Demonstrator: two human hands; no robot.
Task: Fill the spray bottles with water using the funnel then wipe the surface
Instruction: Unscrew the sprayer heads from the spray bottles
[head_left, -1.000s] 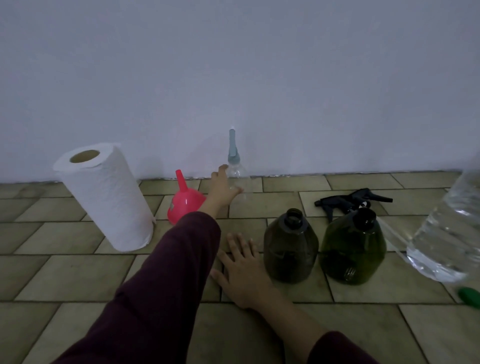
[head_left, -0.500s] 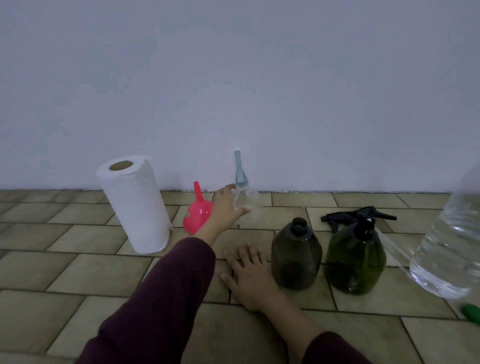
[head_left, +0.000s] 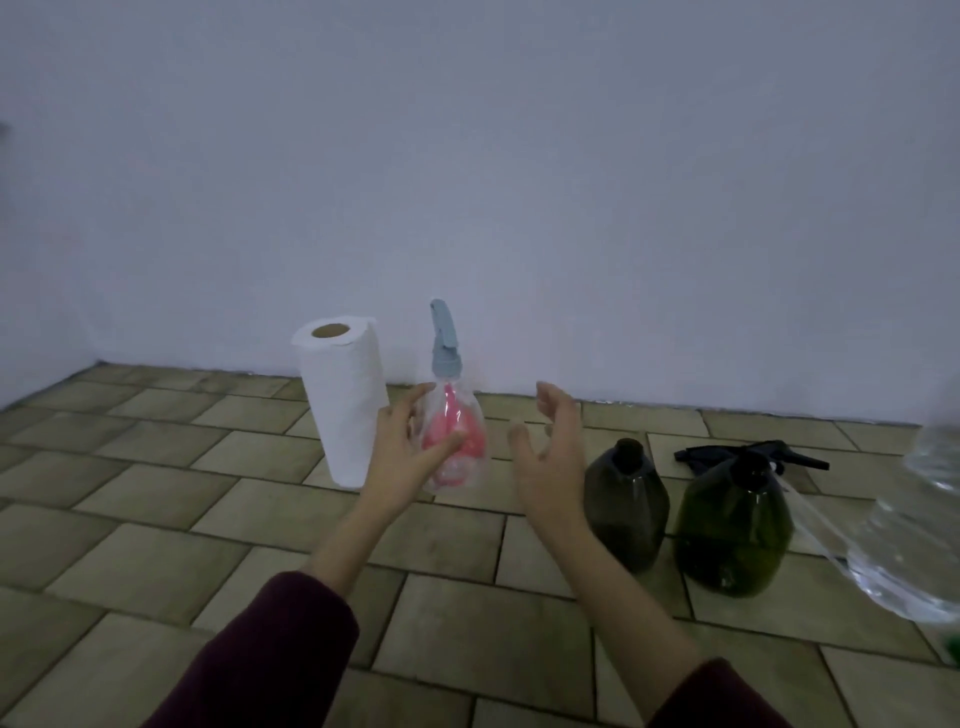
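My left hand (head_left: 402, 449) grips a clear spray bottle (head_left: 457, 441) with a grey-blue trigger head, holding it upright above the tiled floor. The pink funnel (head_left: 452, 434) shows through the clear bottle from behind it. My right hand (head_left: 553, 454) hovers just right of the bottle, fingers spread and not touching it. Two dark bottles without heads stand to the right: a brown one (head_left: 626, 506) and a green one (head_left: 732, 525). A black spray head (head_left: 748, 454) lies behind them.
A paper towel roll (head_left: 343, 400) stands upright left of the clear bottle. A large clear water bottle (head_left: 914, 540) fills the right edge. A white wall (head_left: 467, 182) closes the back of the tan tiled floor (head_left: 156, 519).
My left hand has lifted the clear spray bottle and brought it nearer, in front of the funnel. My right hand has risen off the floor and come up beside the bottle.
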